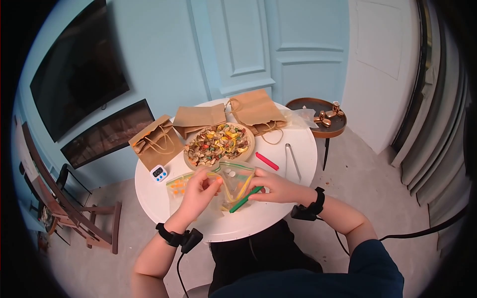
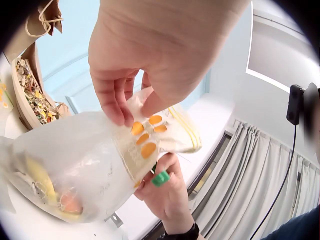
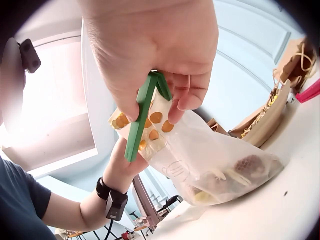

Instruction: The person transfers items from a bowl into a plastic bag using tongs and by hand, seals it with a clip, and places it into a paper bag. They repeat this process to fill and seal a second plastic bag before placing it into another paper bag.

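Observation:
A translucent zip bag with orange spots near its top and dried pieces inside stands at the table's front. My left hand pinches one side of its top edge; in the left wrist view the left hand has thumb and fingertips on the spotted band. On the other side, my right hand holds a green clip and the bag's edge. Seen from the right wrist, the green clip is folded open in a V between thumb and fingers of the right hand.
Behind the bag is a round tray heaped with dried pieces. Paper bags stand along the back. A pink clip and metal tongs lie at right, a white timer at left. Another spotted bag lies front left.

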`<act>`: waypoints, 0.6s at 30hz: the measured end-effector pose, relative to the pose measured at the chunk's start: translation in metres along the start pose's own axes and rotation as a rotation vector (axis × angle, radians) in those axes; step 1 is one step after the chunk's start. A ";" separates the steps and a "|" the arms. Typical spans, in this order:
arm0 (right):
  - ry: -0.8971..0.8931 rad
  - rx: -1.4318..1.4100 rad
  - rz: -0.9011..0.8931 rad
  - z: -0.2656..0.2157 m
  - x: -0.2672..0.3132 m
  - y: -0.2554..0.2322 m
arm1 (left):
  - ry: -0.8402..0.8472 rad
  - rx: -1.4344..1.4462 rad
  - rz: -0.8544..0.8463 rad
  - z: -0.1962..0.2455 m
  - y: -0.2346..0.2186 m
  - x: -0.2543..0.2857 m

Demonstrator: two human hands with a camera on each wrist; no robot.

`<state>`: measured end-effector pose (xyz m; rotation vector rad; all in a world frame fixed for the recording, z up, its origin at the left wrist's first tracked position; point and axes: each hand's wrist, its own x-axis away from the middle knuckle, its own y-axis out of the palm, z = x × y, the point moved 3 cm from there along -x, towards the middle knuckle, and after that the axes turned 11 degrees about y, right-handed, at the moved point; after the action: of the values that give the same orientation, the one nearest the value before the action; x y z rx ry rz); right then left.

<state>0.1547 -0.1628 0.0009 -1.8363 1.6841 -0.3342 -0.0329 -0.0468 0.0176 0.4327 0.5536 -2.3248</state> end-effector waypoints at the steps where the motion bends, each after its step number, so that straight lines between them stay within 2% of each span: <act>1: -0.002 0.001 -0.002 -0.003 0.001 0.002 | 0.001 0.000 0.003 -0.001 0.000 0.001; 4: -0.001 -0.038 0.065 -0.008 0.000 0.013 | -0.048 0.149 -0.087 -0.004 0.007 0.004; 6: -0.114 0.020 0.206 0.004 -0.008 0.022 | -0.020 0.151 -0.143 0.001 0.013 0.004; 10: -0.042 0.035 0.269 0.013 -0.014 0.036 | -0.091 0.165 -0.196 -0.015 0.008 0.004; 12: 0.022 -0.228 0.340 0.011 -0.018 0.040 | -0.085 0.259 -0.238 -0.021 0.008 0.003; 13: 0.019 -0.227 0.339 0.012 -0.020 0.043 | -0.083 0.257 -0.235 -0.017 0.007 0.002; 15: 0.117 -0.314 0.387 0.020 -0.026 0.047 | 0.129 -0.138 -0.290 -0.001 0.004 0.000; 16: 0.116 -0.315 0.388 0.020 -0.028 0.047 | 0.129 -0.139 -0.291 0.001 0.001 0.000; 18: 0.164 -0.319 0.496 0.020 -0.031 0.039 | 0.368 -0.464 -0.245 0.008 -0.006 -0.001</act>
<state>0.1299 -0.1275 -0.0312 -1.5538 2.3427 -0.0038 -0.0373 -0.0466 0.0266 0.5947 1.3550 -2.2500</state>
